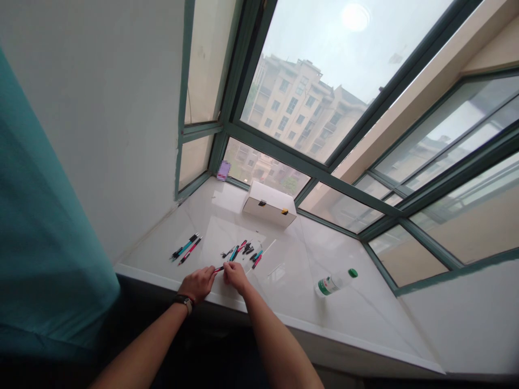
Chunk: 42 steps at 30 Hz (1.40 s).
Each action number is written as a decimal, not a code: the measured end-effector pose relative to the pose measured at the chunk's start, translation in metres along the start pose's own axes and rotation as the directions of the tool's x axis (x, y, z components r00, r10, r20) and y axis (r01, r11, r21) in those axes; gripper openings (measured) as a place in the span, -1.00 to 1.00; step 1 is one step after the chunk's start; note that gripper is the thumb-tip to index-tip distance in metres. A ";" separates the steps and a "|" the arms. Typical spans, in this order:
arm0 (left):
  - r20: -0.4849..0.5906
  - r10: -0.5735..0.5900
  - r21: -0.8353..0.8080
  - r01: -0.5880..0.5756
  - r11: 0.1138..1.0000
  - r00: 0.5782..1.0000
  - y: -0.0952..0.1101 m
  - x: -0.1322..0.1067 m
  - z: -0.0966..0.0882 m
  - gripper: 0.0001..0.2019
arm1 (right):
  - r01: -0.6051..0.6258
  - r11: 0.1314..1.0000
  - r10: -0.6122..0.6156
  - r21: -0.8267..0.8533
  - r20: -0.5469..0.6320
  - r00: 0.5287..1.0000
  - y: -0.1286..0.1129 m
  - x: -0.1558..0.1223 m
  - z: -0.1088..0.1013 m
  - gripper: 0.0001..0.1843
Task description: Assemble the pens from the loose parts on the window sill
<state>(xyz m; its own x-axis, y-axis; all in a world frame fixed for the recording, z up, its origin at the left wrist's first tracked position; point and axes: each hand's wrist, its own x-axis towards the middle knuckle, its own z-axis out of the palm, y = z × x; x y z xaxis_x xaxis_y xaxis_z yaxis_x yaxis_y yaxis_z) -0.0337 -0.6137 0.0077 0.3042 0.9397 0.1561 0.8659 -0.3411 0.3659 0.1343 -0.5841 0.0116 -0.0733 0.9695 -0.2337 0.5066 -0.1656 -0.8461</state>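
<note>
My left hand [198,283] and my right hand [235,276] meet over the near edge of a white window sill [292,292]. Both pinch a small red and black pen [219,269] between their fingertips. My left wrist wears a dark watch [184,301]. Just beyond the hands lies a loose cluster of several pens and pen parts [245,252] in red, teal and black. Further left, three assembled pens [186,248] lie side by side.
A white cardboard box [269,205] stands at the back of the sill near the window. A clear plastic bottle with a green cap [334,282] lies on its side to the right. A teal curtain [36,227] hangs at the left. Green-framed windows surround the sill.
</note>
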 end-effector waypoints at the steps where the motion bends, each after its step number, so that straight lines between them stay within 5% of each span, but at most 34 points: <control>1: 0.005 -0.004 -0.004 0.004 1.000 1.000 0.000 0.000 0.000 -0.60 | -0.003 1.000 0.003 0.003 -0.003 1.000 0.000 0.000 0.000 -0.45; 7: 0.025 -0.039 -0.033 0.040 0.999 0.999 0.001 0.000 -0.003 -0.60 | 0.035 0.999 -0.034 0.008 -0.102 0.994 0.003 -0.002 0.009 -0.45; 13: 0.047 -0.049 -0.009 0.050 0.999 0.998 0.002 0.001 -0.007 -0.60 | -0.043 0.956 0.101 0.291 -0.189 0.977 0.015 -0.013 0.007 -0.42; 16: 0.047 -0.064 0.004 0.064 0.998 0.997 0.003 0.000 -0.008 -0.60 | 0.030 0.993 0.000 0.115 -0.248 0.969 0.032 -0.041 -0.012 -0.52; 19: 0.037 -0.082 -0.018 0.083 0.996 0.996 0.002 -0.002 -0.006 -0.60 | 0.144 0.954 -0.228 -0.265 -0.321 0.919 0.058 -0.079 -0.048 -0.64; 21: 0.022 -0.126 -0.086 0.128 0.988 0.992 0.001 -0.001 -0.004 -0.61 | 0.059 0.884 -0.266 -0.464 -0.394 0.880 0.078 -0.099 -0.074 -0.64; 23: 0.007 -0.231 -0.261 0.225 0.939 0.973 0.001 0.006 -0.004 -0.62 | -0.201 0.820 -0.190 -0.537 -0.586 0.788 0.096 -0.109 -0.095 -0.56; 25: 0.045 -0.383 -0.567 0.340 0.750 0.922 0.004 0.018 -0.008 -0.62 | -0.437 0.755 -0.074 -0.489 -0.726 0.684 0.108 -0.111 -0.105 -0.48; 28: 0.279 -0.485 -0.919 0.377 0.115 0.829 0.017 0.036 -0.022 -0.70 | -0.488 0.692 -0.037 -0.532 -0.702 0.711 0.114 -0.105 -0.107 -0.45; 30: 0.368 -0.435 -0.927 0.290 -0.237 0.822 0.031 0.042 -0.036 -0.80 | -0.498 0.679 -0.015 -0.540 -0.689 0.725 0.113 -0.102 -0.105 -0.46; 32: 0.416 -0.344 -0.859 0.240 -0.452 0.842 0.044 0.043 -0.050 -0.86 | -0.512 0.673 0.000 -0.534 -0.692 0.722 0.111 -0.102 -0.104 -0.46; 36: 0.433 -0.247 -0.781 0.224 -0.584 0.867 0.060 0.039 -0.068 -0.90 | -0.521 0.669 -0.001 -0.531 -0.701 0.713 0.111 -0.103 -0.105 -0.47; 42: 0.482 -0.177 -0.796 0.344 -0.498 0.858 0.058 0.031 -0.076 -0.52 | -0.516 0.670 0.009 -0.534 -0.689 0.725 0.113 -0.105 -0.106 -0.46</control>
<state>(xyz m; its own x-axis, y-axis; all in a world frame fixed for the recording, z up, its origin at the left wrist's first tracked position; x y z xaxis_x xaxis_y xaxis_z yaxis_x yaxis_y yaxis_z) -0.0042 -0.6059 0.1029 0.2993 0.8784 -0.3726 -0.6428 0.4742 0.6016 0.2901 -0.6856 -0.0088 0.5435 0.8254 0.1531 0.8357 -0.5149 -0.1908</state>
